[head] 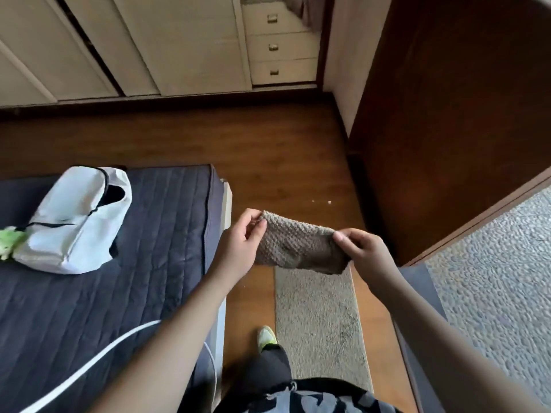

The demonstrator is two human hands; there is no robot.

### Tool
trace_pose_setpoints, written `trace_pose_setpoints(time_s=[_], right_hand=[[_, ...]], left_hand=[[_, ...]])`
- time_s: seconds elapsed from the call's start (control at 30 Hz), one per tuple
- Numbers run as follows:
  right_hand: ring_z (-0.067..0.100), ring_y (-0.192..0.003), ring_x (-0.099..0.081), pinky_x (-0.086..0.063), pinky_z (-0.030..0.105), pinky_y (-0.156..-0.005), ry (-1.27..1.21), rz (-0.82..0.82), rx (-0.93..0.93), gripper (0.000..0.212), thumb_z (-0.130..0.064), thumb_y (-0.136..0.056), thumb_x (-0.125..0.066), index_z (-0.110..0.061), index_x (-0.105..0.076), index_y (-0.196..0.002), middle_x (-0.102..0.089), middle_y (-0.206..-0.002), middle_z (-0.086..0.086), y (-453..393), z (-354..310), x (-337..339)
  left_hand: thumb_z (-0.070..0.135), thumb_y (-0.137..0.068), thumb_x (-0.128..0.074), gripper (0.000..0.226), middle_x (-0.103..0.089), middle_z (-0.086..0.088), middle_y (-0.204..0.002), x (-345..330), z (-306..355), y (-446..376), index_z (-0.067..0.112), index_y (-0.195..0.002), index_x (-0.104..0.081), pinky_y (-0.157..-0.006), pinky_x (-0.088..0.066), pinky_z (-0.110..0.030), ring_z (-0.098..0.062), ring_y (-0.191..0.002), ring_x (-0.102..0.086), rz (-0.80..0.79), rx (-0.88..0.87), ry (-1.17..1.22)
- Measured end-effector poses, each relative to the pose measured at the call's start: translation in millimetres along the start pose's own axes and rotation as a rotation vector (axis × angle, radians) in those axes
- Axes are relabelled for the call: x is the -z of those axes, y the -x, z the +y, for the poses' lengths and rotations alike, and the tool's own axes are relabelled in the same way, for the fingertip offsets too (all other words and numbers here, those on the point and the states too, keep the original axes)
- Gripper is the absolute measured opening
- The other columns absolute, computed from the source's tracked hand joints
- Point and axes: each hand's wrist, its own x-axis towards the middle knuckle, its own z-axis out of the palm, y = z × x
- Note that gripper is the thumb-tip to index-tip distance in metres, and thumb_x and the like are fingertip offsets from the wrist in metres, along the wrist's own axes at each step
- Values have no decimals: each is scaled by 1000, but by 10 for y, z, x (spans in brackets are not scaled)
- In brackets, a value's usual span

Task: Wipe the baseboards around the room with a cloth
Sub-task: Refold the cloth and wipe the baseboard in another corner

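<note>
A beige knobbly cloth (298, 245) is stretched between my two hands at chest height above the floor. My left hand (243, 239) pinches its upper left corner with thumb and fingers. My right hand (362, 245) grips its right edge, fingers curled over it. A dark baseboard (155, 104) runs along the foot of the far closet wall, and another dark baseboard (341, 120) follows the cream wall on the right.
A bed with a dark blue quilted cover (119, 263) lies at left, with a white backpack (77, 222) and a white cable (98, 356) on it. A beige rug (319, 320) lies on the wooden floor. A dark wooden door (447, 129) stands open at right. White drawers (280, 46) are at the back.
</note>
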Motion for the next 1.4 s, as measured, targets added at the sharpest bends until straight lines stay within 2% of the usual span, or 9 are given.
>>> trace_pose_setpoints(time_s=[0.1, 0.2, 0.37, 0.53, 0.67, 0.77, 1.03, 1.2, 1.4], right_hand=[[19, -71, -51, -39, 34, -67, -191, -44, -48, 45, -51, -84, -71, -7, -62, -73, -55, -71, 3, -432, -258, -165], [27, -84, -61, -50, 35, -75, -497, -118, -204, 78, -60, -72, -76, 7, -62, -107, -63, -91, 16, -782, -426, -298], [29, -105, -65, -48, 47, -87, -691, -292, -269, 50, -51, -93, -37, -23, -70, -118, -68, -119, 9, -1111, -526, -413], [29, -99, -68, -56, 39, -84, -669, -51, -238, 19, -18, -92, -60, -14, -70, -108, -70, -109, 15, -1523, -601, -423], [34, -109, -66, -51, 53, -97, -773, 136, -317, 15, -16, -96, -60, -13, -70, -106, -70, -115, 18, -2090, -611, -308], [32, -94, -71, -56, 57, -81, -892, 127, -351, 11, -15, -98, -57, -13, -67, -100, -73, -103, 16, -2567, -658, -190], [24, -80, -65, -54, 31, -63, -569, -45, -253, 9, -7, -93, -60, -14, -66, -94, -66, -94, 15, -3752, -626, 260], [10, -103, -67, -52, 18, -82, -253, -182, -19, 28, -5, -89, -68, -10, -63, -116, -70, -115, 3, -4315, -756, 341], [1, -123, -55, -44, 20, -102, 14, -456, 204, 52, -26, -87, -72, -24, -54, -136, -62, -132, -11, -4982, -1083, 40]], left_hand=[[34, -104, -45, 8, -58, 14, -85, 171, -67, -365, 29, -107, -51, -65, -41, -15, 5, -79, -56, -2, 12, 44], [36, -106, -42, 12, -56, 14, -88, 287, -1, -688, 31, -102, -52, -74, -40, -17, 5, -79, -53, -46, 161, 252], [35, -105, -48, 22, -64, -6, -92, 292, 8, -1142, 17, -101, -61, -75, -45, -33, -23, -88, -62, -9, 488, 753], [45, -99, -53, 45, -69, -19, -116, 265, -16, -1553, 8, -122, -61, -86, -54, -43, -32, -102, -69, -139, 725, 994], [27, -88, -70, 54, -70, -12, -122, 159, -42, -1939, 7, -135, -53, -87, -56, -34, -22, -109, -68, -277, 593, 1103], [2, -86, -69, 50, -72, 5, -114, 22, 34, -2320, 21, -130, -54, -74, -52, -14, -4, -100, -69, -286, 496, 919], [9, -93, -67, 52, -56, 24, -123, -156, 303, -3477, 55, -112, -53, -100, -39, -17, 13, -112, -49, -88, 224, 180], [5, -95, -57, 48, -61, 25, -115, -100, 411, -3935, 49, -113, -59, -81, -52, -16, 11, -104, -56, -142, 86, -1], [5, -93, -55, 49, -64, 21, -117, 96, 302, -4490, 46, -119, -58, -92, -51, -34, -9, -103, -62, -156, 4, -105]])
